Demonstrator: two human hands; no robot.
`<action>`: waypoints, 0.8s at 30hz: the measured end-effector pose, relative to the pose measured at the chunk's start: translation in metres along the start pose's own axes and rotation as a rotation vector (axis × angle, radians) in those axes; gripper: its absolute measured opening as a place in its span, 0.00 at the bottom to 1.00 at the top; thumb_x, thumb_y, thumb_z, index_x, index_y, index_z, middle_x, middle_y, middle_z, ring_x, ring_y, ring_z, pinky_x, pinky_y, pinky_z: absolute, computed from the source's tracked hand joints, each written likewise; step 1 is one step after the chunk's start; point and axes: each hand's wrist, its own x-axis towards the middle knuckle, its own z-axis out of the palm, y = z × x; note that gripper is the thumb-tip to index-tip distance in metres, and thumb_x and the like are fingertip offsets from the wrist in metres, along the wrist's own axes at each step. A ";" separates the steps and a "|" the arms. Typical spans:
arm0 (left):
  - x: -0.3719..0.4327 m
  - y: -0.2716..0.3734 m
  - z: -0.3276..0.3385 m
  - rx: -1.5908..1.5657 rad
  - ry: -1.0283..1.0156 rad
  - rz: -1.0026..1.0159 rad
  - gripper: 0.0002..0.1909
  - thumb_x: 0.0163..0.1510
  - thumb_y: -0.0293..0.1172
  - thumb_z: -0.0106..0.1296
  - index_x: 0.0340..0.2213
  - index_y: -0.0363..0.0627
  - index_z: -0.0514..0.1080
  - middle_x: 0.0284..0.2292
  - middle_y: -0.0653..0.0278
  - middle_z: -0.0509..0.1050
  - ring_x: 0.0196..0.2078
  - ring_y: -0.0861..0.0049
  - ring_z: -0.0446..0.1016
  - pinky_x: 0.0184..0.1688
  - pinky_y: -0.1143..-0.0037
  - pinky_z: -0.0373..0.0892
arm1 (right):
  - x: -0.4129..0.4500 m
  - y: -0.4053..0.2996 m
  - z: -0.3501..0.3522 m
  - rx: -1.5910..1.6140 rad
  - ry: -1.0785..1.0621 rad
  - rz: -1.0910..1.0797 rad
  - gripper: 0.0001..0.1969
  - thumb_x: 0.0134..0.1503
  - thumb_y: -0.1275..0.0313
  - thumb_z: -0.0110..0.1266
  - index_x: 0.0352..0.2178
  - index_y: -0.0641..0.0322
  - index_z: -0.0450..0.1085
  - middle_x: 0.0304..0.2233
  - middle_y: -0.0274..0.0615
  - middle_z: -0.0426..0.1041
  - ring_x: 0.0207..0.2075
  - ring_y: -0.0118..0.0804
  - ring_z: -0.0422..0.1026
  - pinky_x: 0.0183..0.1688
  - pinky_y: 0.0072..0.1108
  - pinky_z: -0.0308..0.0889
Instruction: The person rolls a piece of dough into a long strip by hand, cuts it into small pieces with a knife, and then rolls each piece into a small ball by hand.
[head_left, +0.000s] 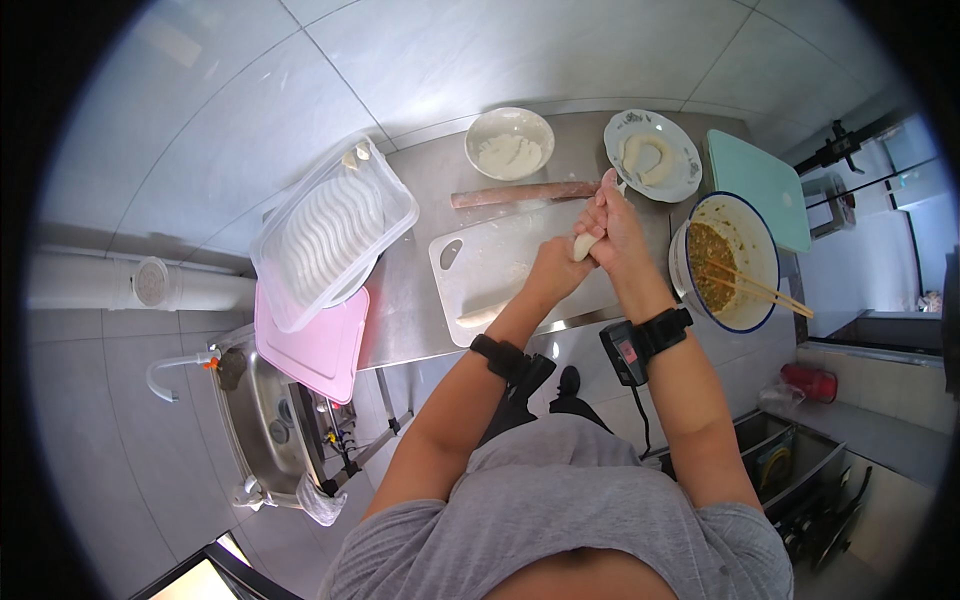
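My left hand (559, 271) and my right hand (609, 225) are close together above the right part of a white cutting board (480, 262), both closed on a piece of pale dough (584, 245) that shows between them. A thin bit of dough sticks out past the fingers of my right hand. A dough roll (481, 315) lies on the board near its front edge, partly behind my left forearm. Behind the board rests a floury wooden rolling pin (517, 194). A curved dough strip (646, 159) lies in a patterned white dish (686, 176) beyond my right hand.
A bowl of flour (510, 146) stands at the back. An enamel basin (757, 225) with filling and chopsticks (757, 291) is at the right, near a mint-green lid (761, 187). At the left are a clear plastic container (334, 232), a pink lid (315, 345) and a sink (262, 420).
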 end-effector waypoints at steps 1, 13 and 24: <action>0.000 0.000 0.002 -0.001 0.000 0.000 0.12 0.41 0.36 0.54 0.25 0.38 0.70 0.19 0.55 0.71 0.23 0.66 0.71 0.29 0.71 0.65 | 0.000 -0.002 0.001 -0.001 0.000 0.000 0.16 0.54 0.61 0.47 0.17 0.54 0.56 0.08 0.29 0.49 0.09 0.24 0.49 0.18 0.19 0.55; -0.009 -0.013 0.000 0.021 -0.149 -0.129 0.21 0.43 0.46 0.54 0.22 0.34 0.69 0.13 0.56 0.66 0.17 0.71 0.66 0.23 0.72 0.62 | 0.003 -0.020 0.004 -0.057 0.094 -0.002 0.19 0.55 0.55 0.42 0.16 0.53 0.55 0.07 0.27 0.47 0.08 0.22 0.46 0.18 0.17 0.52; -0.066 -0.051 -0.039 0.600 -0.133 0.107 0.18 0.39 0.39 0.57 0.31 0.42 0.67 0.25 0.60 0.70 0.30 0.66 0.69 0.35 0.69 0.62 | 0.011 -0.036 -0.016 -0.026 0.211 0.032 0.19 0.54 0.53 0.44 0.17 0.53 0.55 0.07 0.27 0.47 0.09 0.23 0.46 0.19 0.17 0.51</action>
